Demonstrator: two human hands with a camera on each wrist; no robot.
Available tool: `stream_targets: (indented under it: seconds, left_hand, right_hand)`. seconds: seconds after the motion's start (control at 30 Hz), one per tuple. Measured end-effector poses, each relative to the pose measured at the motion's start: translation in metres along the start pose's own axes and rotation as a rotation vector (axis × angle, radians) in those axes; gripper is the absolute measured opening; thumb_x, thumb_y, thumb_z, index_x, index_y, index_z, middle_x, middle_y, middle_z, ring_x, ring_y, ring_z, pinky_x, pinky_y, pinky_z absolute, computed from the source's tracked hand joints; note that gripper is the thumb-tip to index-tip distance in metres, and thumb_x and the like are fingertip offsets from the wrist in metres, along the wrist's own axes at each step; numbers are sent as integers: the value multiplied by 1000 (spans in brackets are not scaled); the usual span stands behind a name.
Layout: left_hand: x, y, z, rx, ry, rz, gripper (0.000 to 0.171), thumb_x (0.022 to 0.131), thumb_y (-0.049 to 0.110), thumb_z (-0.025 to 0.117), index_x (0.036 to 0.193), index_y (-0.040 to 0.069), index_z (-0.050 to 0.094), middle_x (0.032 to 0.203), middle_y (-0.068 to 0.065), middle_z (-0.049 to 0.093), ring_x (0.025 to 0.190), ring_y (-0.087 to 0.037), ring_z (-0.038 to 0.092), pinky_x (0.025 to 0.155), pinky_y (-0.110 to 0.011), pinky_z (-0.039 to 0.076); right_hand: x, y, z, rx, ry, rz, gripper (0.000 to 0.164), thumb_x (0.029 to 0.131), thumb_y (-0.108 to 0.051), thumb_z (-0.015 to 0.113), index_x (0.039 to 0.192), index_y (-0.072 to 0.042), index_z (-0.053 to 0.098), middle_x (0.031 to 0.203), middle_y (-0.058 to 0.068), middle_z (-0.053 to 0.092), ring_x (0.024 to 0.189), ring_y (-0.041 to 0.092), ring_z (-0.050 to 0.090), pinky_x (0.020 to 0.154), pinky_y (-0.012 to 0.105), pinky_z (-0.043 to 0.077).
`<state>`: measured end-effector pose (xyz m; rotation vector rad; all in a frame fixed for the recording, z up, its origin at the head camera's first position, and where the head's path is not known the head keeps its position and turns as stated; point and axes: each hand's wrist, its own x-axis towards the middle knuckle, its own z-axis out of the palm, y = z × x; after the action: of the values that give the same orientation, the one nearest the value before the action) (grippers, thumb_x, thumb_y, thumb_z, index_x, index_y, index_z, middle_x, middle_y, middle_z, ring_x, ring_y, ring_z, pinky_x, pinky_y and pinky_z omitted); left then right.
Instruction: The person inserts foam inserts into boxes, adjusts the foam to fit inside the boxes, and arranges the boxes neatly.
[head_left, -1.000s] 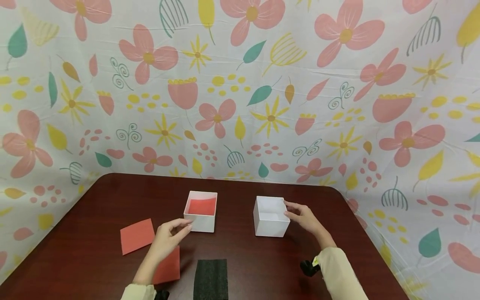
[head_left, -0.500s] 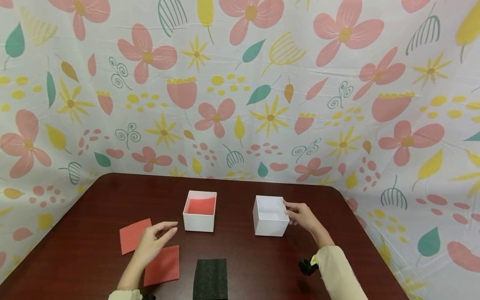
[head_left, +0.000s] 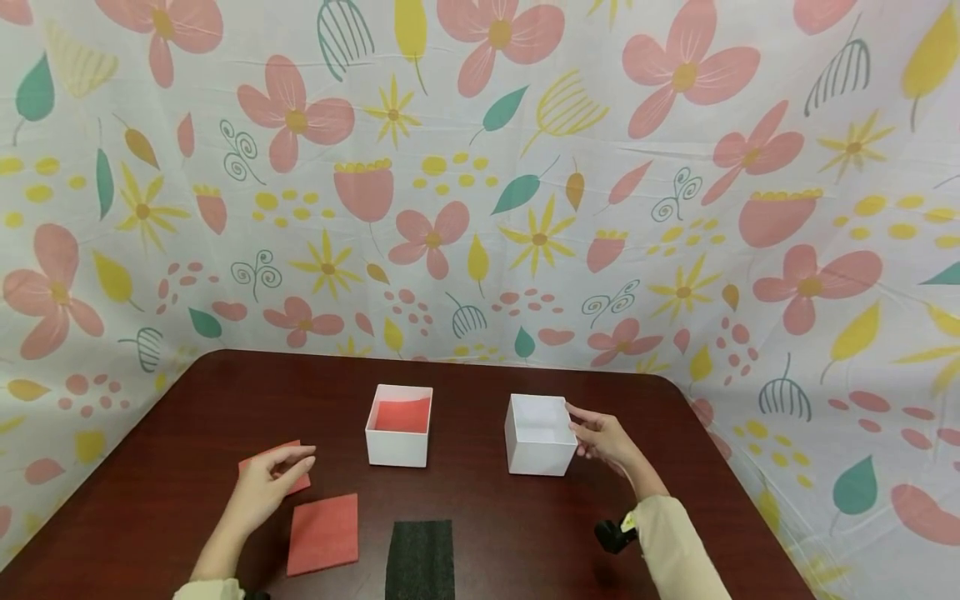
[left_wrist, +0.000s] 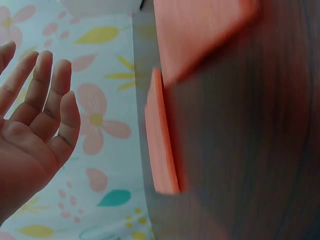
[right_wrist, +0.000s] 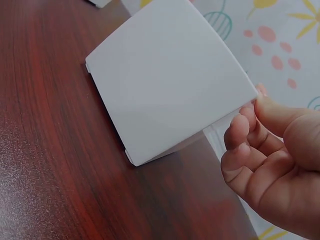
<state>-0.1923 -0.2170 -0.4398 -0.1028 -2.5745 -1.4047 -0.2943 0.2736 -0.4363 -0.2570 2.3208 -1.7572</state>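
Observation:
My left hand (head_left: 255,493) holds nothing, hovering with relaxed fingers above the far red square (head_left: 301,482) and partly covering it. A second red square (head_left: 325,535) lies nearer on the table. In the left wrist view, the palm of the left hand (left_wrist: 37,125) faces the camera with its fingers spread. On the right, my right hand (head_left: 609,440) pinches the right edge of a white open-topped box (head_left: 540,456). The right wrist view shows the thumb at a corner of the white box (right_wrist: 170,80), the other fingers curled beneath.
Another white box (head_left: 397,450) stands to the left, a red piece (head_left: 403,415) lying inside. A dark green-black rectangle (head_left: 420,560) lies at the near middle of the brown table (head_left: 480,508). A flowered cloth (head_left: 480,183) hangs behind the table.
My left hand has moved left and toward me, from beside the left white box to over the far red square. The right hand stays at its box.

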Motion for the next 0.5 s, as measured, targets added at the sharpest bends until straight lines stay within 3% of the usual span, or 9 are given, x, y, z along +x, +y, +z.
stream_targets:
  seconds: [0.27,0.5]
  left_hand:
    - [3,-14,-22,38,10,-70,41,89,32,56,116,1,59,111,-17,57,102,-33,50,77,-46,43]
    - [8,-31,-30,105,23,-61,36,86,21,62,113,-2,59,108,-20,58,101,-36,50,76,-50,42]
  right_hand:
    - [-1,2,1,17,2,13,50,91,-11,53,136,-2,35,61,5,49,51,14,52,48,25,43]
    - [0,2,1,-2,1,9,50,91,-12,53,136,-2,35,61,6,49,51,14,51,47,24,42]
